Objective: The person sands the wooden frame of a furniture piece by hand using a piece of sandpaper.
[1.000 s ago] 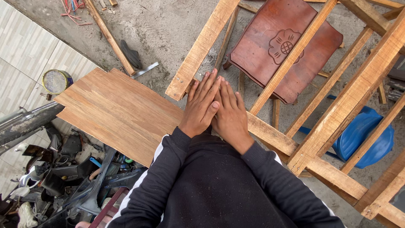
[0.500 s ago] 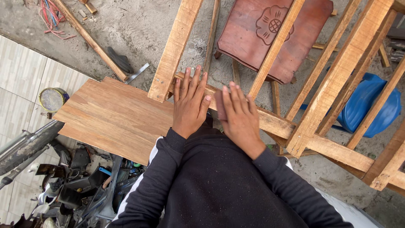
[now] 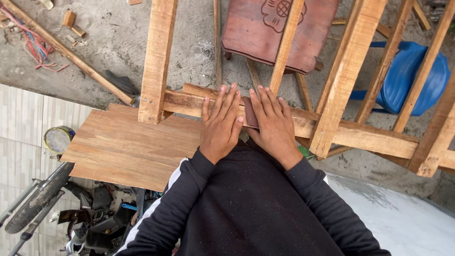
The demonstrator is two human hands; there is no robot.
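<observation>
My left hand (image 3: 221, 124) and my right hand (image 3: 273, 124) lie flat, fingers spread, side by side on the horizontal rail (image 3: 369, 133) of a bare wooden frame. Between and under them shows a small dark brown sheet, likely sandpaper (image 3: 250, 113), pressed against the rail. Both thumbs touch its edges. Left of my hands a flat wooden board (image 3: 124, 148) lies under an upright post (image 3: 157, 57) of the frame. My dusty black sleeves fill the lower middle.
Several slanted frame slats (image 3: 348, 66) cross the upper right. A reddish carved wooden seat (image 3: 265, 33) and a blue plastic chair (image 3: 410, 78) stand beyond. A long stick (image 3: 66, 51), a round tin (image 3: 57, 139), red cords and motorcycle parts (image 3: 90, 218) lie at left.
My hands slid from the board's edge up onto the frame rail and spread slightly apart; the brown sheet now shows between them. The view shifted forward.
</observation>
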